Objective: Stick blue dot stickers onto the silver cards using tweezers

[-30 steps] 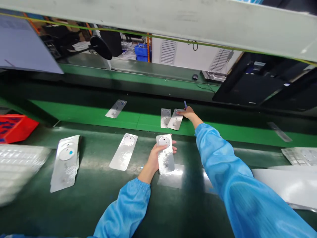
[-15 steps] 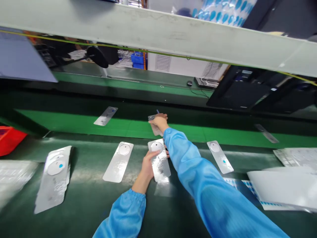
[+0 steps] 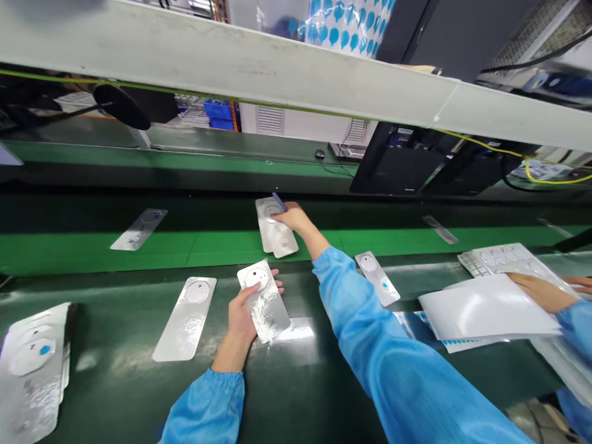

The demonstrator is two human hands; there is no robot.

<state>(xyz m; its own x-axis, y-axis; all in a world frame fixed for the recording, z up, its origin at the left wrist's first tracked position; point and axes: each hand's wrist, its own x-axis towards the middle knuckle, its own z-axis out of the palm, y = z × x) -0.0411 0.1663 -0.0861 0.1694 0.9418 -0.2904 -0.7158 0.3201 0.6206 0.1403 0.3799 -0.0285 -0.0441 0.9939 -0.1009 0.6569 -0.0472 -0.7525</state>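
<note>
My left hand (image 3: 241,314) is shut on a silver foil strip (image 3: 268,311), which has a round white patch at its far end. My right arm stretches across to the green belt, where my right hand (image 3: 296,219) grips a thin blue pen (image 3: 279,200) and presses on a small stack of foil strips (image 3: 280,240). Similar strips lie around: one (image 3: 187,317) left of my left hand, one (image 3: 377,277) right of my right forearm, one (image 3: 139,229) farther back. A thicker pile (image 3: 32,376) sits at the lower left.
A co-worker's hand (image 3: 541,293) rests on a white sheet (image 3: 485,307) at the right, above a foil sheet (image 3: 509,259). A dark green bench (image 3: 111,382) runs under everything. A pale overhead beam (image 3: 231,65) crosses the top, with a dark monitor (image 3: 398,166) beyond.
The whole view has swung, shifting everything left. A co-worker's hand has come into view at the right. My right hand stays on the strips, and my left hand has tilted its strip.
</note>
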